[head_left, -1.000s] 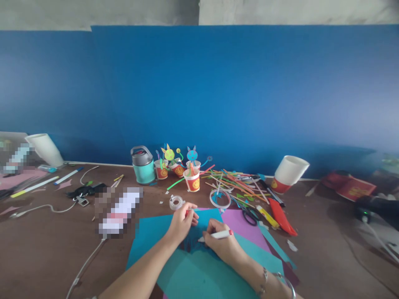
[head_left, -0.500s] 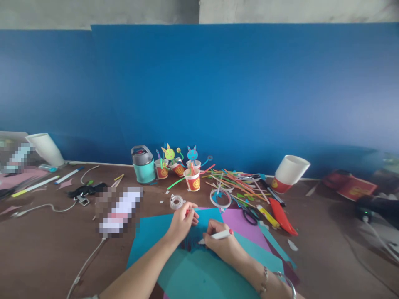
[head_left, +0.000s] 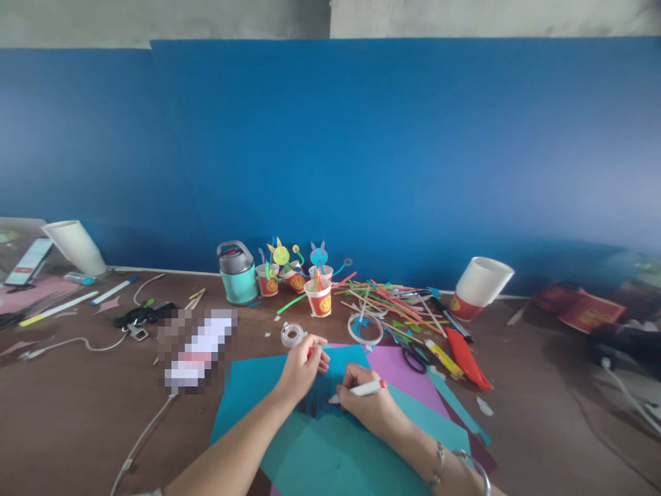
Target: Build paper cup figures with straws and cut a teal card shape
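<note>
My right hand [head_left: 369, 399] is closed round a white marker [head_left: 368, 388] with a red end. Its tip points down at blue paper [head_left: 253, 386], close to some dark strokes drawn there. Over the upper part of the same sheet, my left hand [head_left: 306, 362] has its fingers curled in a pinch. A red marker cap [head_left: 311, 352] shows between them, mostly hidden. Just beyond that hand lies a roll of clear tape [head_left: 292, 335]. Purple paper [head_left: 403, 368] sticks out beside and beneath the blue sheets.
Behind the paper stand cups with paper animal faces [head_left: 319, 303], a teal flask [head_left: 240, 282] and loose straws [head_left: 403, 303]. Black-handled scissors [head_left: 414, 359], a red packet [head_left: 467, 362] and stacked white cups [head_left: 480, 286] are on the right. A pixelated phone [head_left: 201, 348] with a cable lies left.
Hardly anything differs. The right hand and marker have shifted very slightly; the left hand stays in place.
</note>
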Available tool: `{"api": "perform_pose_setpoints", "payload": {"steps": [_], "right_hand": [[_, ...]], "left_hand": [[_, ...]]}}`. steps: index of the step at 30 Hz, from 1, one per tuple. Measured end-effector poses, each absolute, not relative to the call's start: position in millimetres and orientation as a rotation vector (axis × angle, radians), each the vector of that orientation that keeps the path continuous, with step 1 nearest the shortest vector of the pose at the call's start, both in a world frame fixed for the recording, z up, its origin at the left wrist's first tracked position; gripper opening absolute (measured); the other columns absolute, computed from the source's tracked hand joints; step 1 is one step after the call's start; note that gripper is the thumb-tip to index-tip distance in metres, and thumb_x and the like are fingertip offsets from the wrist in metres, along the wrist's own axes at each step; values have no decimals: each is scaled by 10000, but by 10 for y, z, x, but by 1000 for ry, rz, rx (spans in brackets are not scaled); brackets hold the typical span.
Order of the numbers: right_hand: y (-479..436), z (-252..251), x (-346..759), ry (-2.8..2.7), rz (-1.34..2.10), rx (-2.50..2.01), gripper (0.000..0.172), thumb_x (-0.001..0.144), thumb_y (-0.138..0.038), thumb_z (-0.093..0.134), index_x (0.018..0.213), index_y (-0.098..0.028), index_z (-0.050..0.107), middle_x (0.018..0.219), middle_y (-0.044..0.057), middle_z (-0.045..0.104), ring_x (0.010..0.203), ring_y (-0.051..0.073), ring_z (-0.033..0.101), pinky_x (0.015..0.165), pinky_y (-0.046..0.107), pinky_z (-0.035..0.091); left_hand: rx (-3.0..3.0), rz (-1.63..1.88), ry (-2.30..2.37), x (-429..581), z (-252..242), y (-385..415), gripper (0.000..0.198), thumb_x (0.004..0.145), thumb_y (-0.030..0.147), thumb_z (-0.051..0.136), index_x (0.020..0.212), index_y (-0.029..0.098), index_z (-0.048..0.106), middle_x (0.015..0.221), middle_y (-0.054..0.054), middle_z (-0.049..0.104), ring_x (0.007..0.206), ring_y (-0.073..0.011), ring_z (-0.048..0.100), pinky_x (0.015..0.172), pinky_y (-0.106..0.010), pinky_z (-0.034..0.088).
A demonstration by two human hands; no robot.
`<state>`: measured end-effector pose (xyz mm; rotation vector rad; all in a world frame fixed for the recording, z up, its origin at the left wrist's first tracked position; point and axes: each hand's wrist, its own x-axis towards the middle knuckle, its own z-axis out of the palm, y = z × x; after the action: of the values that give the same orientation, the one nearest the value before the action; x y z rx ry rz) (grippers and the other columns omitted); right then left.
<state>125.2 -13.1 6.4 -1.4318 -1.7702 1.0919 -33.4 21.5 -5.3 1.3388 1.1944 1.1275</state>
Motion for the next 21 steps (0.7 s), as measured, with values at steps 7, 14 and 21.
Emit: {"api": "perform_pose_setpoints", "payload": {"steps": [7, 14, 21], "right_hand": [[-133, 81, 1247, -1742, 1099, -1443, 166, 710, -224, 527, 576, -215, 428, 492, -39, 556, 455, 94, 424, 432, 197, 303], [-141, 101, 1250, -1751, 1113, -1446, 159, 708, -232, 528, 579, -213, 437, 497, -38, 560, 472, 98, 448, 444, 193, 316], [-136, 85, 1246, -1754, 1117, -1447, 163, 719, -249, 532, 590, -210, 440, 504, -36, 566, 460, 92, 434, 425, 187, 300]], "left_hand": [[1343, 1126, 1194, -339, -53, 212, 199, 831, 293, 513, 941, 142, 582, 689, -12, 642, 584, -129, 641, 580, -258, 549], [1340, 1127, 1191, -333, -62, 221, 204, 829, 299, 522, 942, 140, 581, 683, -9, 639, 582, -128, 639, 573, -254, 549], [1339, 1128, 1183, -342, -53, 209, 200, 828, 300, 528, 942, 145, 586, 688, -6, 644, 590, -128, 644, 576, -250, 545]]}}
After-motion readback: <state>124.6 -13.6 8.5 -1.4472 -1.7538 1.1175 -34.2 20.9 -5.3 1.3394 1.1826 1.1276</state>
